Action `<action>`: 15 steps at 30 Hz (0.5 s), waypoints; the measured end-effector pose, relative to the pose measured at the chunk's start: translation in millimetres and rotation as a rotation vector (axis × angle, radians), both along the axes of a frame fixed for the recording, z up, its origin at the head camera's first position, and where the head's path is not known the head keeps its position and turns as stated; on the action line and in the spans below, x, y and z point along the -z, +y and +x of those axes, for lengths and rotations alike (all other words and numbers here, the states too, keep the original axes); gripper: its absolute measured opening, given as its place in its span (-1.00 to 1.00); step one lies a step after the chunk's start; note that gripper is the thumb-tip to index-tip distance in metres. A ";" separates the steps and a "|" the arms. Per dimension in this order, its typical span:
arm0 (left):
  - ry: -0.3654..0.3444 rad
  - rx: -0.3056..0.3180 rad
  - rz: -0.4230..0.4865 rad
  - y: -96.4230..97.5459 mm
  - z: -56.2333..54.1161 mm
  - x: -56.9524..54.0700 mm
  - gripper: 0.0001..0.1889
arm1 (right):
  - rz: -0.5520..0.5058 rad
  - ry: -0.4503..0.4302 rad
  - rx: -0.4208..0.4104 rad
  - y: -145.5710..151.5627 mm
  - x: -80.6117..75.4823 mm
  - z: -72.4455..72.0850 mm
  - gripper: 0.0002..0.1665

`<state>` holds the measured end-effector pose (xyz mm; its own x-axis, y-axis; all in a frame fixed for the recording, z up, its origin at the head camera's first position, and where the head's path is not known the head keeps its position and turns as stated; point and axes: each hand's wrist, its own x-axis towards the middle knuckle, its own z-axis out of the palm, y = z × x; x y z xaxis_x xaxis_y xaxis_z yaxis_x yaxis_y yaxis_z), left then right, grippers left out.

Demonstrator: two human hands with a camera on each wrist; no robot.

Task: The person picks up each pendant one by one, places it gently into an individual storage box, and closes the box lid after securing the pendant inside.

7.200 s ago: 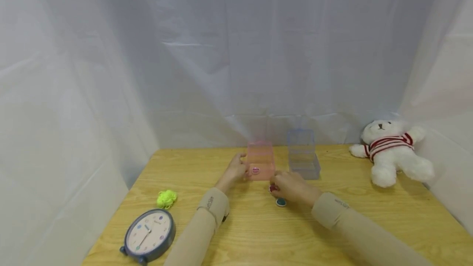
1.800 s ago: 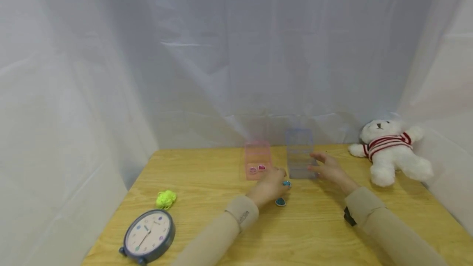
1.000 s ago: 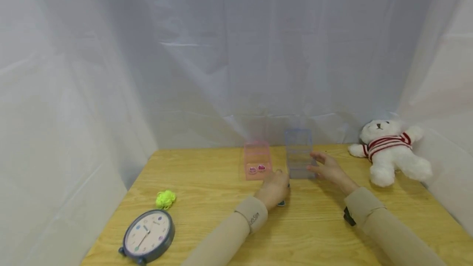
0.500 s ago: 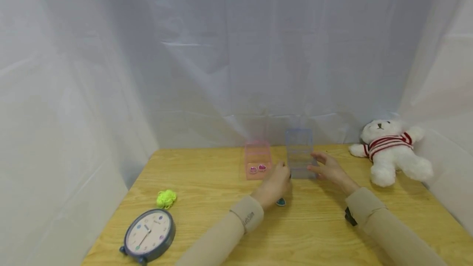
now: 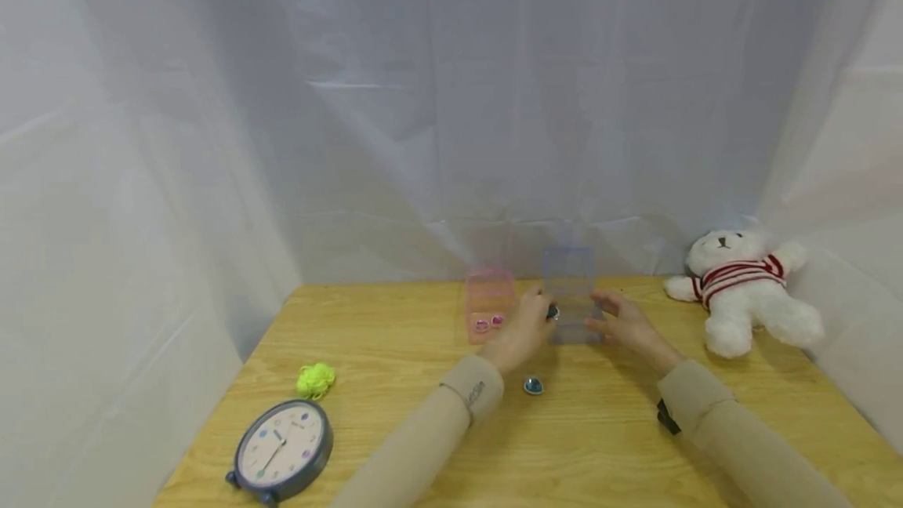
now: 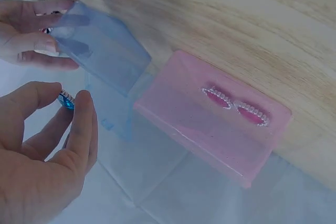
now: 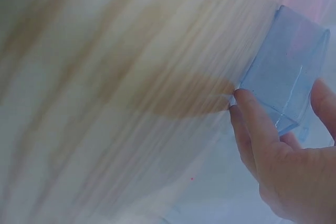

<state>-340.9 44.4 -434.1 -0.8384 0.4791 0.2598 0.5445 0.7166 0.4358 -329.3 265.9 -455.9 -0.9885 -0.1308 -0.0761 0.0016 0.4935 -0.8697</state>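
Observation:
My left hand (image 5: 524,332) pinches a blue gem (image 6: 66,99) with a silvery beaded rim between thumb and fingertips. It is held at the left side of the clear blue box (image 5: 574,333), whose lid stands up at the back. My right hand (image 5: 630,329) is at that box's right side, fingers extended and fingertips right at its edge (image 7: 283,66), thumb apart. To the left, the clear pink box (image 6: 199,145), lid also raised, contains two pink gems (image 6: 218,97) with beaded rims. Another blue gem (image 5: 533,386) lies on the table in front of the boxes.
A white teddy bear (image 5: 748,292) in a striped red-and-white top lies at the back right. On the left are a yellow-green ball of yarn (image 5: 315,380) and a round blue-rimmed clock (image 5: 284,449). White sheeting (image 5: 367,179) hangs behind the wooden table (image 5: 395,351).
The second pink gem, earlier in my right hand, is now in the pink box. My left hand has picked up a blue gem and carried it to the blue box, where my right hand stays.

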 end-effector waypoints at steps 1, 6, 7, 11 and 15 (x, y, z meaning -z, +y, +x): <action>0.006 -0.005 -0.001 0.5 -2.3 -0.1 -0.83 | 0.003 0.004 0.002 -0.2 0.5 0.2 -0.10; 0.028 -0.025 -0.025 2.9 -10.0 -0.6 -0.83 | 0.002 0.019 0.001 -0.6 2.8 0.4 -0.10; 0.031 -0.028 -0.036 3.7 -11.0 -0.6 -0.81 | 0.005 0.021 0.004 -0.5 3.3 0.1 -0.10; 0.043 -0.028 -0.075 8.1 -13.7 -0.4 -0.75 | 0.023 0.015 0.009 -0.2 3.8 -0.8 -0.09; 0.054 -0.008 -0.087 13.6 -16.6 -0.1 -0.76 | 0.023 0.000 0.015 -1.3 2.3 -0.3 -0.07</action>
